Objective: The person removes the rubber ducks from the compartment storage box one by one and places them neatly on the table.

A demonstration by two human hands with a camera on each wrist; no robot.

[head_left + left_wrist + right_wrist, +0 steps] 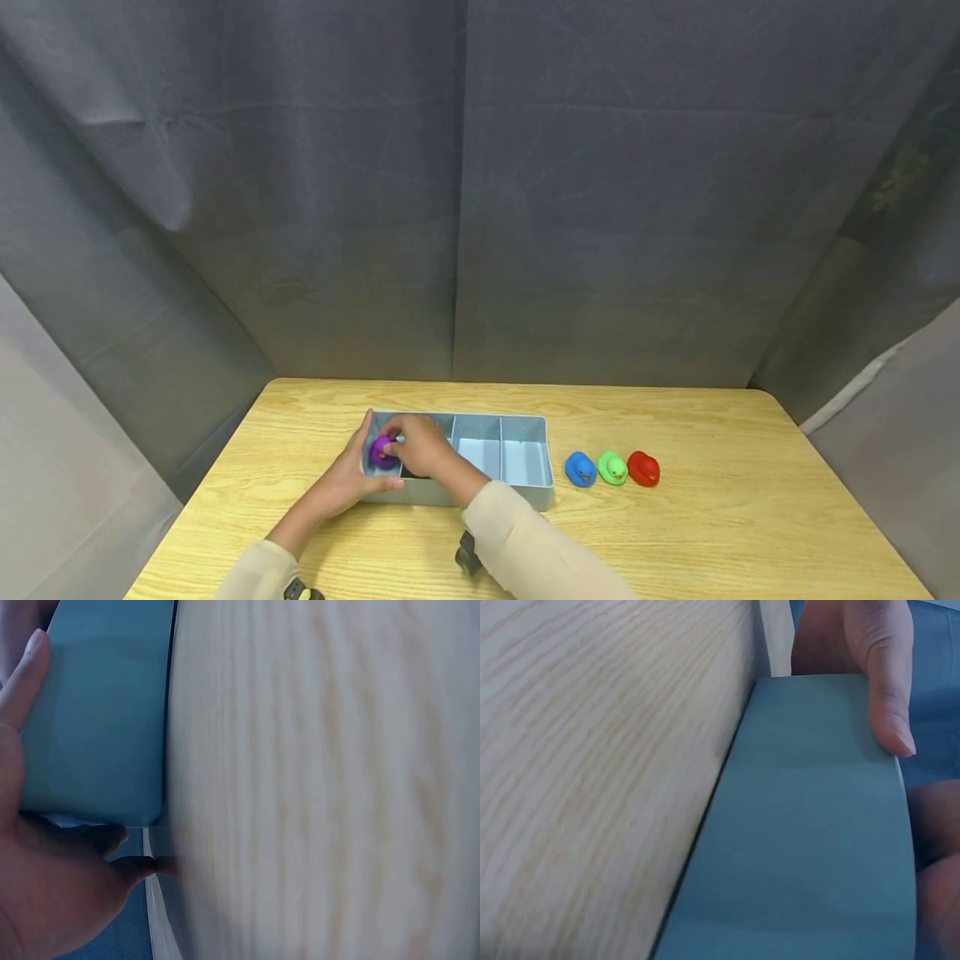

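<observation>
A grey-blue divided box lies on the wooden table, its compartments in a row. With the thumb along the front wall and the fingers round the left end, my left hand grips the box. My right hand reaches over the wall and pinches a purple rubber duck in the leftmost compartment. That hand and forearm hide part of the middle compartments, where a dark patch shows. In the right wrist view, the left thumb presses on the front wall of the box.
To the right of the box, a blue duck, a green duck and a red duck stand in a row on the table. Grey curtains hang behind the far edge and at both sides.
</observation>
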